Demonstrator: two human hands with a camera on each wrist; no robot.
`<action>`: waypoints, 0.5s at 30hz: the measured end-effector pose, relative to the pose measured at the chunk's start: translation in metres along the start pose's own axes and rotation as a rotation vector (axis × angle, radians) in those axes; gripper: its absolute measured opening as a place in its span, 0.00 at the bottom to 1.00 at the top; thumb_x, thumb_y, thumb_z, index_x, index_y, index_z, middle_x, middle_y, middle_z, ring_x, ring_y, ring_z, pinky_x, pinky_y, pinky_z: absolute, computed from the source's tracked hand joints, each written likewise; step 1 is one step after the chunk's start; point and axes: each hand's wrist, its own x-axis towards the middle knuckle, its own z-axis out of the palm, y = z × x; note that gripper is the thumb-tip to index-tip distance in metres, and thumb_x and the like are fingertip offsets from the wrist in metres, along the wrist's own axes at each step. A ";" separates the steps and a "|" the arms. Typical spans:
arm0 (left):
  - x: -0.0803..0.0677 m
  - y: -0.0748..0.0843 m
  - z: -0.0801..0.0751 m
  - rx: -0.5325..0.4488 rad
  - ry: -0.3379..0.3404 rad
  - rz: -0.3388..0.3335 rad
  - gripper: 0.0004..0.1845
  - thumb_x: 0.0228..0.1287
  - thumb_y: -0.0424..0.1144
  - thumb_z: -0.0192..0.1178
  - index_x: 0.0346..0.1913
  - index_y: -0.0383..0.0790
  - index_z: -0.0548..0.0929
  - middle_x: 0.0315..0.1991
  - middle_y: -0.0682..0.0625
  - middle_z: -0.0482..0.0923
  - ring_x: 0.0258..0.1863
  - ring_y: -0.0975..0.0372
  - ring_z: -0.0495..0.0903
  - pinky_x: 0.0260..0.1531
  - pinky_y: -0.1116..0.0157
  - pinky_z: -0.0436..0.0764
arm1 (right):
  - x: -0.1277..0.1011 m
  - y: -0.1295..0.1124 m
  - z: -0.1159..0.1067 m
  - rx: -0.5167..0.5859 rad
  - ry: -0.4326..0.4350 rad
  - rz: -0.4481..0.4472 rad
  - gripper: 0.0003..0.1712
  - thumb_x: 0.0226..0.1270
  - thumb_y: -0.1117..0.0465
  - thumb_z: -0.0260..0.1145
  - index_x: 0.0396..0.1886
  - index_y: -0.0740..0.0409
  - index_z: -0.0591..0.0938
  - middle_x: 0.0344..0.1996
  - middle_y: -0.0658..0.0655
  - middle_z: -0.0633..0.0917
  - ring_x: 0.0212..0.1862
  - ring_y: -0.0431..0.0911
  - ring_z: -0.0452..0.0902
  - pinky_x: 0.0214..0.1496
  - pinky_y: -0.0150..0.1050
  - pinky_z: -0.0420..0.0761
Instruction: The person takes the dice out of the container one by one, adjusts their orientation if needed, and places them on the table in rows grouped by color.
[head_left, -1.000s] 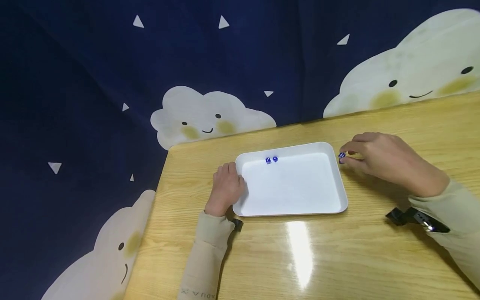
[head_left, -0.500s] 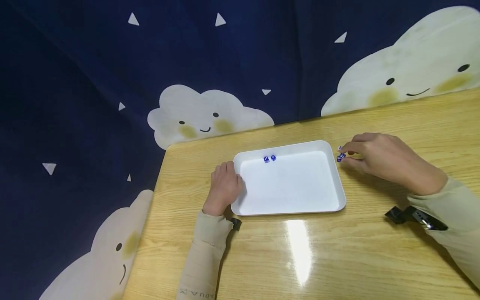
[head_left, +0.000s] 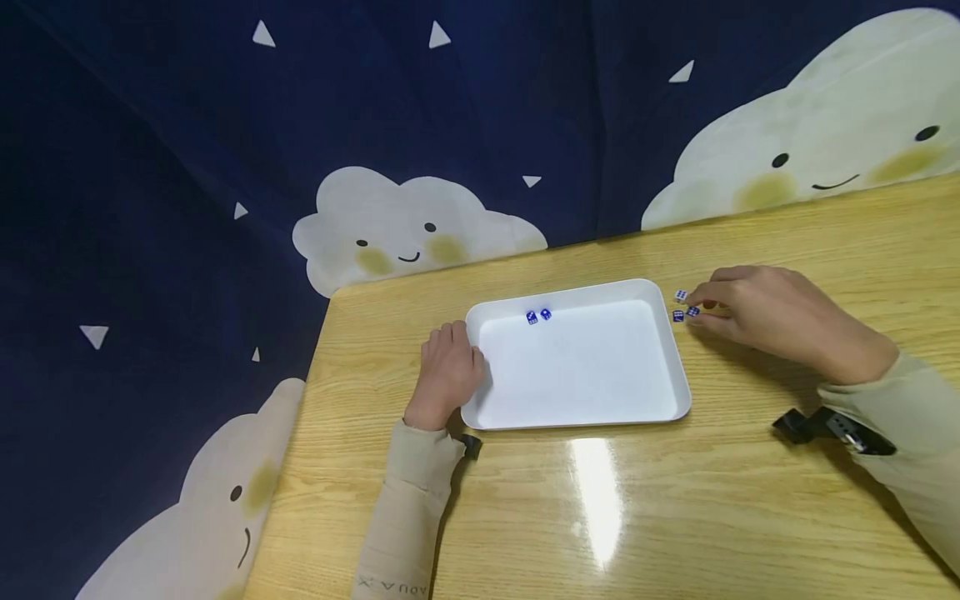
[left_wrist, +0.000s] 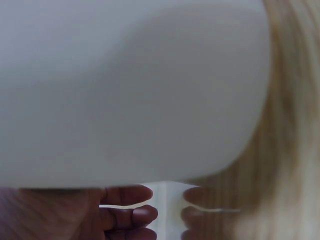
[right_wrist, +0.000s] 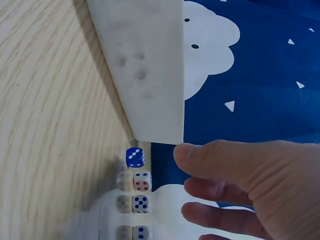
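Note:
On the wooden table (head_left: 525, 508) lies a shallow white tray (head_left: 577, 421). My left hand (head_left: 447, 367) grips its left wall; in the left wrist view the fingers (left_wrist: 142, 215) point down outside it. Two blue dice (head_left: 538, 316) sit inside the tray at the far wall. Beyond the right end, my right hand (head_left: 772, 312) hovers over more dice, its fingertips apart around a blue die (head_left: 693, 311). Another blue die (head_left: 678, 316) and a white die (head_left: 681, 295) lie closer to the tray. White dice (right_wrist: 141, 204) stand below the right fingers, with nothing pinched.
A dark blue curtain (head_left: 450, 100) printed with white clouds hangs behind the table's far edge. Black wrist straps, one at the right cuff (head_left: 836, 429), sit near the tabletop. Glare crosses the wood in front of the tray.
My right fingers have come away from a blue die, which stays on the table beside the tray. More dice show around the fingertips. My left hand keeps its hold.

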 end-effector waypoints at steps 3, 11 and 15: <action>0.000 0.000 0.000 -0.006 0.002 0.001 0.18 0.74 0.38 0.43 0.56 0.28 0.72 0.44 0.38 0.74 0.41 0.47 0.68 0.46 0.53 0.70 | 0.000 0.002 0.001 -0.001 -0.012 0.008 0.11 0.56 0.60 0.80 0.40 0.52 0.91 0.39 0.53 0.91 0.35 0.48 0.86 0.33 0.52 0.83; 0.000 0.000 0.002 -0.014 0.003 -0.003 0.18 0.74 0.39 0.44 0.56 0.28 0.71 0.44 0.38 0.74 0.41 0.47 0.68 0.46 0.53 0.69 | 0.000 0.006 0.005 0.006 -0.038 0.034 0.10 0.57 0.60 0.79 0.39 0.51 0.91 0.38 0.53 0.90 0.34 0.46 0.85 0.34 0.52 0.83; 0.000 0.000 0.001 -0.011 0.005 -0.005 0.18 0.73 0.39 0.44 0.56 0.28 0.72 0.44 0.38 0.74 0.41 0.47 0.69 0.45 0.53 0.70 | 0.000 0.008 0.009 0.013 -0.055 0.042 0.09 0.57 0.60 0.79 0.39 0.51 0.91 0.36 0.51 0.90 0.32 0.44 0.83 0.33 0.50 0.82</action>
